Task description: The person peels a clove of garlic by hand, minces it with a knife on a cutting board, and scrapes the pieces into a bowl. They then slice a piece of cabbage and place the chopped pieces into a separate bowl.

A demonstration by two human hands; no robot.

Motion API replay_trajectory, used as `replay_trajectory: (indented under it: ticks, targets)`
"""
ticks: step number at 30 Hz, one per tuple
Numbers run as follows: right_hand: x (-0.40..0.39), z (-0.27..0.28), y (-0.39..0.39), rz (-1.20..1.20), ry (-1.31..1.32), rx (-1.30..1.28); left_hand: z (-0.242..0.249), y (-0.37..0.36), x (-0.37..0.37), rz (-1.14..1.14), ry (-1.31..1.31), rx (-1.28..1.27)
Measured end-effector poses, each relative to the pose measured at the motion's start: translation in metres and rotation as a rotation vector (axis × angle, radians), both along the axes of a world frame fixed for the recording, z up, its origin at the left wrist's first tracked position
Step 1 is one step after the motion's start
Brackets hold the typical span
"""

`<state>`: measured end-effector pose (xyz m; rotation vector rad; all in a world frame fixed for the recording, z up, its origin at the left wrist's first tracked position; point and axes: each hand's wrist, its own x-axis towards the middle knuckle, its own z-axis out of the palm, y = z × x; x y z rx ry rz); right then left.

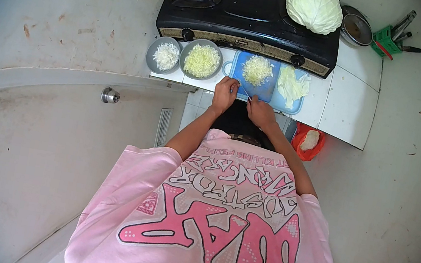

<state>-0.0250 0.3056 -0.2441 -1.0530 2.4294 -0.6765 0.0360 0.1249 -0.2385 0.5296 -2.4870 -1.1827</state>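
My right hand (261, 112) is closed around the handle of a knife (245, 91), its thin blade slanting up to the left. At the blade's tip end, my left hand (224, 94) has its fingers pinched together on the blade; exactly how they touch it is too small to see. Just beyond both hands, a pile of finely chopped cabbage (257, 71) lies on a blue cutting board (265, 93). Flat pale cabbage leaves (292, 86) rest on the lighter blue surface (296, 109) at the right.
Left of the board stand a grey bowl of chopped cabbage (202, 59) and a smaller bowl of white chopped pieces (166, 56). Behind is a black gas stove (248, 23) bearing a cabbage head (312, 6). A pan (356, 29), green utensil basket (384, 42) and red bag (303, 150) are rightward.
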Motion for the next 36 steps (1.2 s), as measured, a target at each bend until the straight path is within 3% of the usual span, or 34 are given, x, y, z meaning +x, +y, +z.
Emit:
replay_trajectory:
  ticks: [4,36]
  targets:
    - [0.001,0.002,0.004,0.002,0.012,0.011,0.001,0.003,0.0,0.045,0.035,0.089]
    - [0.004,0.0,0.004,-0.018,0.023,0.019,-0.003,0.0,0.001,0.02,-0.005,0.034]
